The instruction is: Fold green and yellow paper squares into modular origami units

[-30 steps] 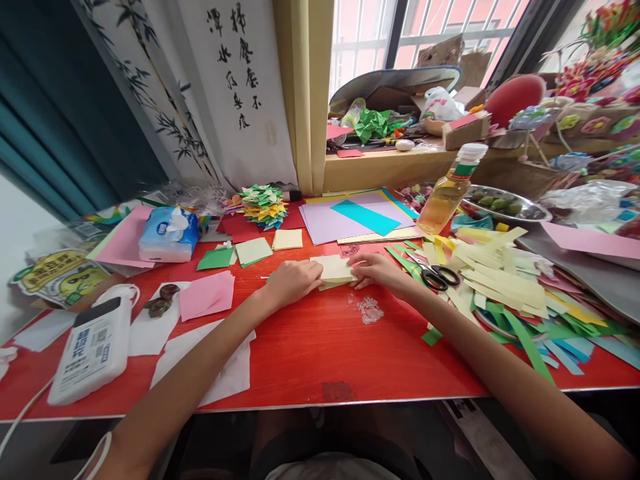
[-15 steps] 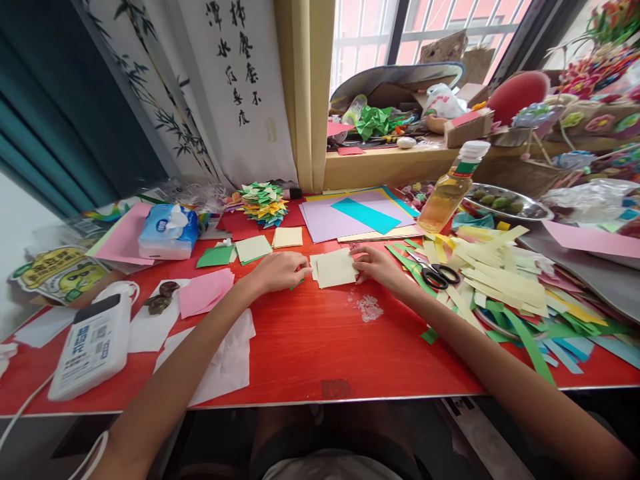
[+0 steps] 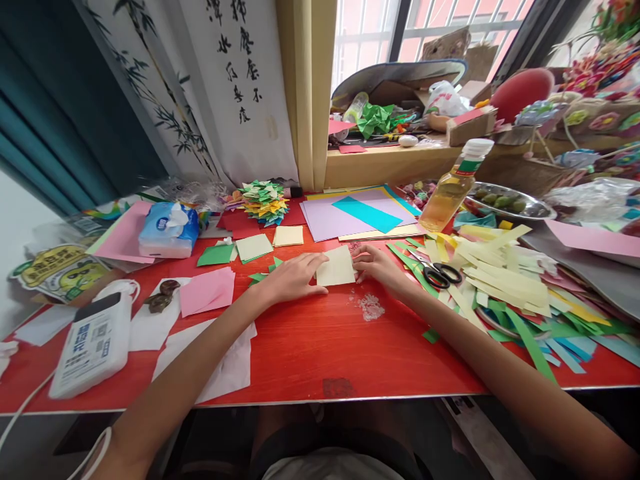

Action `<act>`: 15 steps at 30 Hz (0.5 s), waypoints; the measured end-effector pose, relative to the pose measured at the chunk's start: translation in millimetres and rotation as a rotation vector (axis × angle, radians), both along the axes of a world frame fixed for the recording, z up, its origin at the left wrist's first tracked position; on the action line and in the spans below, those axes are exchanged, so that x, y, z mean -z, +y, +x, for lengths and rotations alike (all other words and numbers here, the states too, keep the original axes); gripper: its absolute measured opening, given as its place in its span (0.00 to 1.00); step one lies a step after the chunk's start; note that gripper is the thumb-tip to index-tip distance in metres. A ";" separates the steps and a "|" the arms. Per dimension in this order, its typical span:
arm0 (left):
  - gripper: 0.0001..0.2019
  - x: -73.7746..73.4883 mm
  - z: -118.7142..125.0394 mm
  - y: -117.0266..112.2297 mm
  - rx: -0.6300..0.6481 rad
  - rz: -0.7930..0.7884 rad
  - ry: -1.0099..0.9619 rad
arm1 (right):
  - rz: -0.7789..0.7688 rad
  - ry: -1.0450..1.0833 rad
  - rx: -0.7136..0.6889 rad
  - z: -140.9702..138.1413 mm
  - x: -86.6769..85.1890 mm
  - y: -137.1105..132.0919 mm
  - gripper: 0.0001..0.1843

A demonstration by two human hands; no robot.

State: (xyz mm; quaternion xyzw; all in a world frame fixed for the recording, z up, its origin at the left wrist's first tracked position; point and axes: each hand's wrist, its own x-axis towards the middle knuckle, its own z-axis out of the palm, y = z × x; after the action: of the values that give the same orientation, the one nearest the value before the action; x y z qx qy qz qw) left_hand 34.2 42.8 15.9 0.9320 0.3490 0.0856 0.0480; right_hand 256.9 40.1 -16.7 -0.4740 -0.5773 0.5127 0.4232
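Observation:
A pale yellow paper square lies flat on the red table. My left hand rests on the table at the square's left edge, its fingers curled and their tips touching the paper. My right hand pinches the square's right edge with thumb and fingers. Small green paper pieces peek out beside my left hand.
Scissors lie right of my right hand amid cut yellow, green and blue strips. An oil bottle, purple and teal sheets, folded paper pile, tissue pack, pink square and a white device surround them.
The folded yellow paper was opened out and now lies as a single flat square. My left hand slid back onto its left edge; green pieces beside it became visible.

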 end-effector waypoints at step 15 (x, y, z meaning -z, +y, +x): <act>0.16 1.9 -6.4 -1.5 0.040 0.439 -0.272 | 0.055 -0.146 0.076 -3.8 -13.5 -8.2 0.17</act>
State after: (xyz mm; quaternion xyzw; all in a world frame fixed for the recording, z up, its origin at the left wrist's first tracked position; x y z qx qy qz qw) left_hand 27.9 41.2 14.0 0.9066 0.2940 0.2830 -0.1073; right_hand 253.1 31.9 -3.3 -0.5201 -0.6020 0.4443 0.4119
